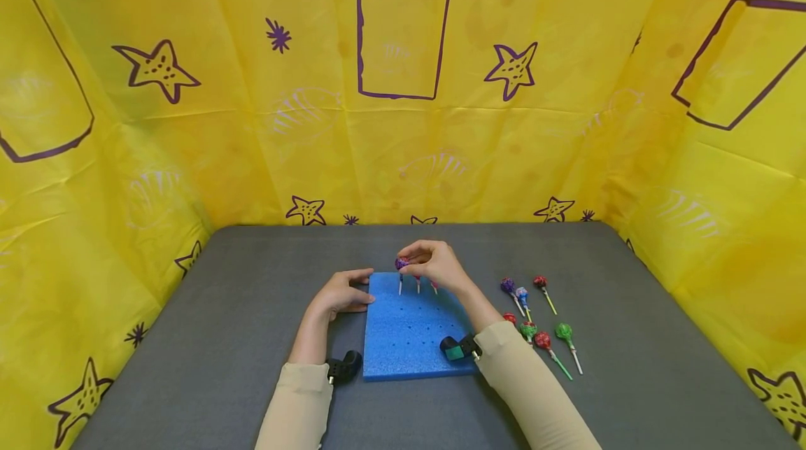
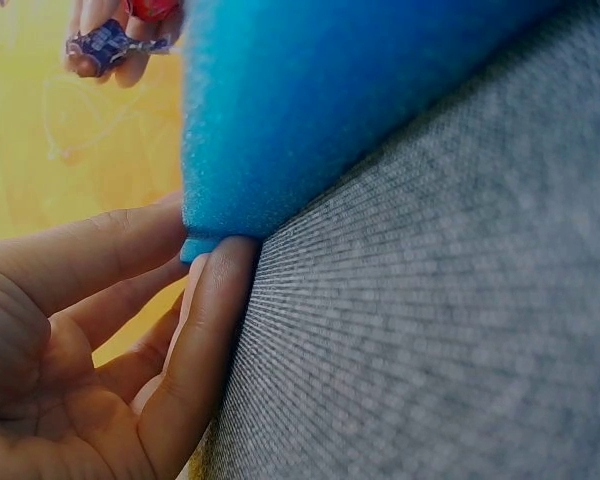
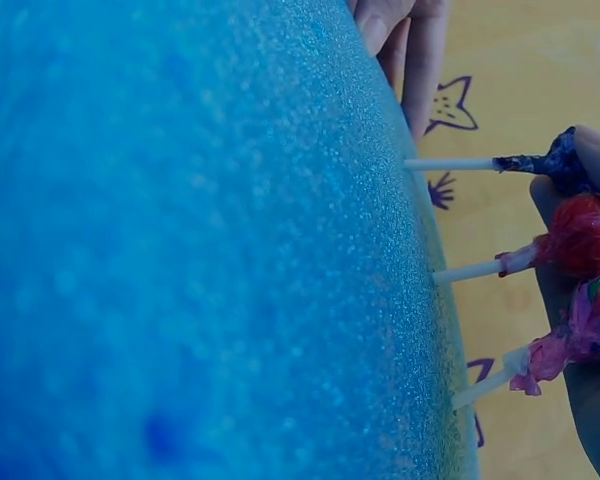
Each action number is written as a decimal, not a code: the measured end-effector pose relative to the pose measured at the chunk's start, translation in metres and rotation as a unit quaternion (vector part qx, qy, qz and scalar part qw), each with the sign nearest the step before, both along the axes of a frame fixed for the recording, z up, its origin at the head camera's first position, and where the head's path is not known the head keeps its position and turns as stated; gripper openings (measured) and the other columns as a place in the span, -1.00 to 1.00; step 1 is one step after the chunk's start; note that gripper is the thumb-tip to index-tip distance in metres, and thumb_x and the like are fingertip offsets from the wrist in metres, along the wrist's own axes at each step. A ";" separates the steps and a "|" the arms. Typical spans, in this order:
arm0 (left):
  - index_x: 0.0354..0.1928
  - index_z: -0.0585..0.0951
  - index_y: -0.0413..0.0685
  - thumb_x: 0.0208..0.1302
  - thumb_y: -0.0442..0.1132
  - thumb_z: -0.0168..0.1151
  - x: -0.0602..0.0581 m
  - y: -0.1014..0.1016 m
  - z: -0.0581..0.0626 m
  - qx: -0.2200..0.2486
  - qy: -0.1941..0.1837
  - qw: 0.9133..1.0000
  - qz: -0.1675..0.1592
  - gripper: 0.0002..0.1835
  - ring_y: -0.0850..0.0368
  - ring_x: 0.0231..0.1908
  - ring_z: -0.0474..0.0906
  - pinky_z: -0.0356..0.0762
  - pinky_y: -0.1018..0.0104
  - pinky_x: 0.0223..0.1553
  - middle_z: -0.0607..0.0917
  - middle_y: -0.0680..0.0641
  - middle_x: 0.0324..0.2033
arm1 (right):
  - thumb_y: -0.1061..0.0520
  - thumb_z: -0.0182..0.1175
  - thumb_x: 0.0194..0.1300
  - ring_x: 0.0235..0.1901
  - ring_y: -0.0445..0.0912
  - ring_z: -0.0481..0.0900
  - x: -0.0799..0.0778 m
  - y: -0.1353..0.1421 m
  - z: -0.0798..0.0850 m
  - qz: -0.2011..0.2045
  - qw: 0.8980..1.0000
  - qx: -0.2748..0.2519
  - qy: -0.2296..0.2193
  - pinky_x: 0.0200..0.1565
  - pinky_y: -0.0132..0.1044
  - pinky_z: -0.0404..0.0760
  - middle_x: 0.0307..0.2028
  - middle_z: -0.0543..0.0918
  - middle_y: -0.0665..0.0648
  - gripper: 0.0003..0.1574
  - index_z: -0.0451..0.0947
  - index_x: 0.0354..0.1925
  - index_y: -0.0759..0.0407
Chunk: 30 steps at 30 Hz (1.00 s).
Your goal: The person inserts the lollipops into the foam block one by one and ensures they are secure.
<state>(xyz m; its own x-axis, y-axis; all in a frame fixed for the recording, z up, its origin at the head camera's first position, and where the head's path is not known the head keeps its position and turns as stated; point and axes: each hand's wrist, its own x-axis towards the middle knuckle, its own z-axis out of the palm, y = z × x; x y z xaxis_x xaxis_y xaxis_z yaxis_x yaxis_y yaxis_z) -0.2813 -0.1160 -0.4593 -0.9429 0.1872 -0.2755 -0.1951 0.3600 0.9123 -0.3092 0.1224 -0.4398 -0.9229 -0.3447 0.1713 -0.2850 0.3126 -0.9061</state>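
My right hand (image 1: 436, 265) pinches the wrapped head of a purple lollipop (image 1: 401, 264) at the far left part of a blue foam board (image 1: 403, 360). In the right wrist view its white stick (image 3: 455, 164) meets the board's surface. Beside it a red lollipop (image 3: 580, 238) and a pink lollipop (image 3: 592, 322) stand in the board, sticks down. Small holes dot the rest of the foam. My left hand (image 1: 343, 294) touches the board's left edge near the far corner, fingers mostly straight; the left wrist view shows fingertips (image 2: 232, 258) against the foam's side.
Right of the board, several loose lollipops lie on the grey table (image 1: 252, 310), among them a green one (image 1: 564, 332), a red one (image 1: 542, 341) and a purple one (image 1: 508, 285). The right forearm crosses the board's right side. A yellow patterned cloth (image 1: 403, 156) surrounds the table's back and sides.
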 end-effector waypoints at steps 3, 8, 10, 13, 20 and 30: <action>0.37 0.44 -0.11 0.16 -0.43 0.37 0.000 0.000 -0.001 -0.002 0.000 1.000 0.000 -0.32 0.11 -0.24 0.64 0.78 0.19 -0.13 0.49 -0.30 0.20 | 0.13 0.50 0.07 -0.29 -0.13 0.74 -0.001 0.001 -0.002 0.004 1.000 0.000 0.001 -0.28 -0.27 0.74 -0.16 0.78 0.23 -0.65 0.72 -0.12 0.11; 0.36 0.45 -0.09 0.15 -0.44 0.37 -0.001 0.001 -0.002 -0.002 -0.002 1.000 0.006 -0.32 0.11 -0.25 0.64 0.78 0.20 -0.14 0.50 -0.28 0.19 | 0.15 0.51 0.04 -0.33 -0.16 0.71 -0.001 0.001 -0.004 0.011 1.000 0.005 -0.002 -0.35 -0.29 0.69 -0.18 0.78 0.22 -0.63 0.72 -0.13 0.13; 0.36 0.46 -0.08 0.15 -0.44 0.37 -0.001 0.002 -0.002 -0.003 -0.003 1.000 0.009 -0.32 0.11 -0.26 0.64 0.78 0.20 -0.14 0.51 -0.28 0.19 | 0.16 0.51 0.04 -0.33 -0.17 0.68 0.000 0.000 -0.004 0.015 1.000 0.013 -0.002 -0.36 -0.34 0.66 -0.17 0.78 0.23 -0.63 0.72 -0.13 0.14; 0.36 0.45 -0.08 0.16 -0.44 0.36 -0.002 0.002 -0.002 -0.006 -0.002 1.000 0.009 -0.32 0.11 -0.25 0.64 0.78 0.20 -0.14 0.51 -0.28 0.20 | 0.21 0.50 0.05 -0.33 -0.17 0.64 0.001 -0.001 -0.004 0.021 1.000 0.022 -0.002 -0.37 -0.39 0.60 -0.16 0.77 0.27 -0.64 0.72 -0.12 0.19; 0.36 0.45 -0.08 0.16 -0.44 0.37 -0.002 0.002 -0.003 -0.007 -0.001 1.000 0.009 -0.32 0.11 -0.24 0.64 0.78 0.20 -0.13 0.51 -0.28 0.20 | 0.33 0.44 0.07 -0.33 -0.16 0.62 0.012 -0.002 0.013 0.039 0.999 0.018 -0.005 -0.36 -0.43 0.60 -0.18 0.75 0.34 -0.67 0.69 -0.13 0.32; 0.36 0.45 -0.09 0.15 -0.44 0.37 -0.002 0.002 -0.003 -0.003 -0.003 1.000 0.009 -0.31 0.12 -0.25 0.65 0.78 0.19 -0.13 0.51 -0.28 0.20 | 0.33 0.43 0.08 -0.31 -0.16 0.60 0.020 -0.001 0.022 0.055 0.998 0.005 -0.002 -0.33 -0.44 0.60 -0.16 0.74 0.38 -0.66 0.68 -0.11 0.35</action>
